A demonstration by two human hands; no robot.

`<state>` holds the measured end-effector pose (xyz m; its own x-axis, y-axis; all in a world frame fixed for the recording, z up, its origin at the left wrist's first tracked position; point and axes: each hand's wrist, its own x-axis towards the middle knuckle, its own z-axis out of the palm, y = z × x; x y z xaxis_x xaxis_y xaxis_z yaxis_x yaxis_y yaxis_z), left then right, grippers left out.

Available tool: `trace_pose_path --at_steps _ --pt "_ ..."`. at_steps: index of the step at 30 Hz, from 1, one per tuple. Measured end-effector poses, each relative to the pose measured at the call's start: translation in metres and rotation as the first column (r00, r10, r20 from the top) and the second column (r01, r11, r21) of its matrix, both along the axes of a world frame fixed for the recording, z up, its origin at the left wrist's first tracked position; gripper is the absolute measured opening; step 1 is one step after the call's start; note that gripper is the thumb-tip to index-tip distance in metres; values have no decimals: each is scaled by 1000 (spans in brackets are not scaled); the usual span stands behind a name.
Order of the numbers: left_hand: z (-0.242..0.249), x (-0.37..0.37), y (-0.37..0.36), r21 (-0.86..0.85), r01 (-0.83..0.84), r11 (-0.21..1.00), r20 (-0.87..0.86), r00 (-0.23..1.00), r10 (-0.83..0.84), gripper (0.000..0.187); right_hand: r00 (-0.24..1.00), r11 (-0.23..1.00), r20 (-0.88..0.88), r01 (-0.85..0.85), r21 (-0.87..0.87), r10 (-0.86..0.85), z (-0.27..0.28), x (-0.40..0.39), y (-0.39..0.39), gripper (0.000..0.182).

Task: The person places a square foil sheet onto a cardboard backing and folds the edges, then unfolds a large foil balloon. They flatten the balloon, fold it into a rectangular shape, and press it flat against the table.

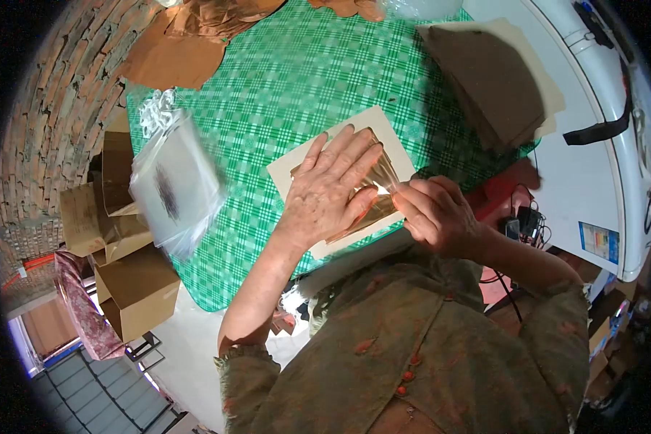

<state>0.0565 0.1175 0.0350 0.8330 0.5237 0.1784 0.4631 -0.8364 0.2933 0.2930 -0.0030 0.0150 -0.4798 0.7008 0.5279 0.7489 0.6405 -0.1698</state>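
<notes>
On the green checked tablecloth, near its front edge, lies a cream-coloured card [378,121] with a shiny brown-gold sheet [390,163] on top. My left hand [330,181] rests flat on the sheet, palm down, fingers spread and pointing away from me. At the right side of the card, my right hand [437,213] has its fingers pinched together on the edge of the shiny sheet, beside a bright reflection. Part of the sheet is hidden under my left hand.
A stack of clear plastic bags [177,184] lies at the left. Brown sheets [177,54] are at the far left, and dark brown sheets [488,79] at the far right. Open cardboard boxes [141,289] stand beyond the left table edge. A white appliance [582,173] stands at the right.
</notes>
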Motion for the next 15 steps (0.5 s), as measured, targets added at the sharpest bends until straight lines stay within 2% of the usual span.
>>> trace_pose_path --at_steps 2,6,8,11,14,15 --pt "1 0 -1 -18 -8 1000 20 1000 8 60 1000 1000 -1 -2 11 2 -1 1 -2 41" --pt "0 -1 0 -9 3 1000 3 1000 -3 59 987 989 -58 -148 24 149 -8 6 -5 36" --pt "-3 -2 0 3 4 1000 3 1000 -4 59 984 986 -64 -166 4 166 -2 3 -7 37" --pt "-4 -2 1 12 17 1000 22 1000 -17 60 979 985 -111 -171 -12 169 29 -9 16 44" --pt "-12 -4 2 38 28 999 55 998 -30 62 972 985 -229 -84 -151 48 42 -37 42 59" --pt "-11 -4 2 47 31 998 60 998 -33 62 967 986 -251 -73 -149 34 37 -44 47 63"
